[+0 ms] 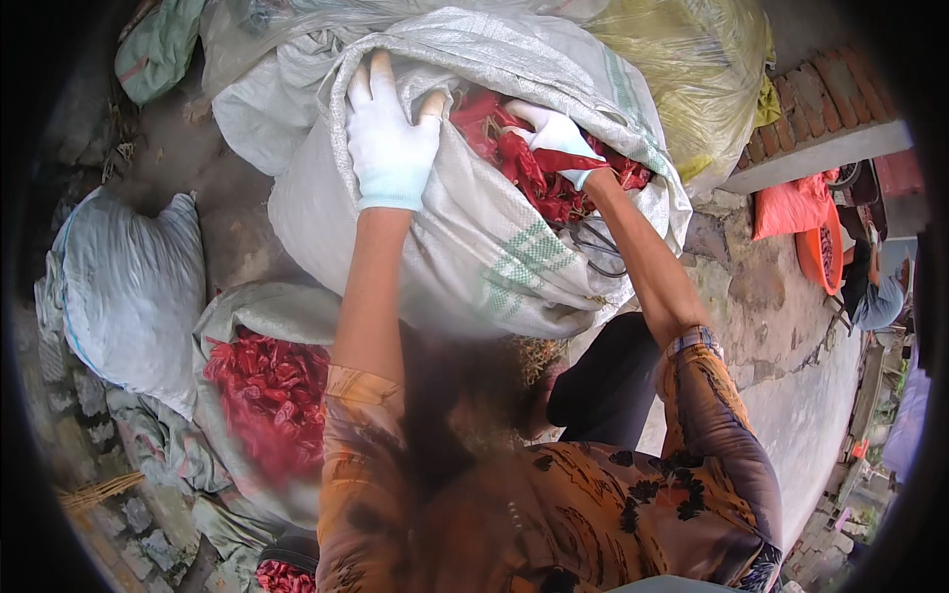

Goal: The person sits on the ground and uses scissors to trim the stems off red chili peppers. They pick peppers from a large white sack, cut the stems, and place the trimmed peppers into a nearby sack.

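Note:
A large white woven sack point(455, 262) with green stripes stands before me, its mouth pushed wide. Dried red chillies point(554, 203) fill the opening. My left hand point(390, 148), in a white glove with bare fingertips, lies with spread fingers against the sack's rim at the left of the mouth. In the chillies is my right hand point(554, 133), also gloved; its fingers curl around some of them and are partly hidden. One long red chilli lies across that wrist. Dark metal loops, like scissor handles point(601, 247), rest at the sack's lower right edge.
At the lower left is an open sack of red chillies point(272, 395), beside a full pale sack point(133, 287). Yellowish plastic bags point(692, 79) stand behind. On the right are a brick ledge point(820, 104), an orange basin point(819, 252) and another person point(880, 296).

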### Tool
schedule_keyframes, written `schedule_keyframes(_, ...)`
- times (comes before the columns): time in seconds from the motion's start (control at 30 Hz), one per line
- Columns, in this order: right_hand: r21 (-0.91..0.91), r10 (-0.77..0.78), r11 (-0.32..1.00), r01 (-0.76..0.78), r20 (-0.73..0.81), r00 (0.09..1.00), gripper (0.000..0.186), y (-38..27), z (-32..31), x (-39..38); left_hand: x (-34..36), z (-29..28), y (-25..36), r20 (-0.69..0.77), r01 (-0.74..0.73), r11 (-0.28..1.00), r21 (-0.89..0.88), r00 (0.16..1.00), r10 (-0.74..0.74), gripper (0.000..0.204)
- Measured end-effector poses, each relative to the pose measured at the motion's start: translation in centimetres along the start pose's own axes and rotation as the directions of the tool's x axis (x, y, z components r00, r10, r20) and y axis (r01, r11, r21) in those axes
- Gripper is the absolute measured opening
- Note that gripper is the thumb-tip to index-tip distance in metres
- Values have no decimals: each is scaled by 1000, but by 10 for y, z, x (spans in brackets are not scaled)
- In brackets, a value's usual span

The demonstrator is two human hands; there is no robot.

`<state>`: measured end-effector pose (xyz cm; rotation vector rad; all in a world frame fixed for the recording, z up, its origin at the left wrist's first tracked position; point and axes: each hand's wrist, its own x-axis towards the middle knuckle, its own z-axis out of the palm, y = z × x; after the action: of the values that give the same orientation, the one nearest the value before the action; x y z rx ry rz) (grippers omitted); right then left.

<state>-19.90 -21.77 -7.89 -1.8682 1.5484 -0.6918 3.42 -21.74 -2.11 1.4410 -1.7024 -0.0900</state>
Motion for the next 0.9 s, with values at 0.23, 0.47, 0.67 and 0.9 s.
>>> schedule_keyframes(0.23, -468, -412, 841, 272, -226, 883, 36, -17, 15, -68, -10, -11, 15, -58, -104, 984, -145, 994, 96, 44)
schedule_keyframes(0.47, -114, -335, 941, 319, -460, 822, 32, -34, -8, -97, -37, -14, 42, 70, -540, 834, -116, 833, 549, 33)
schedule_keyframes(0.67, 581, 262, 810, 78, -477, 839, 31, -19, -26, -110, -49, -15, 23, 248, -502, 854, 136, 852, 461, 27)
schedule_keyframes(0.9, 456, 359, 863, -219, -247, 900, 38, -50, -23, -124, -65, -31, 50, 23, -378, 888, -261, 918, 397, 22)
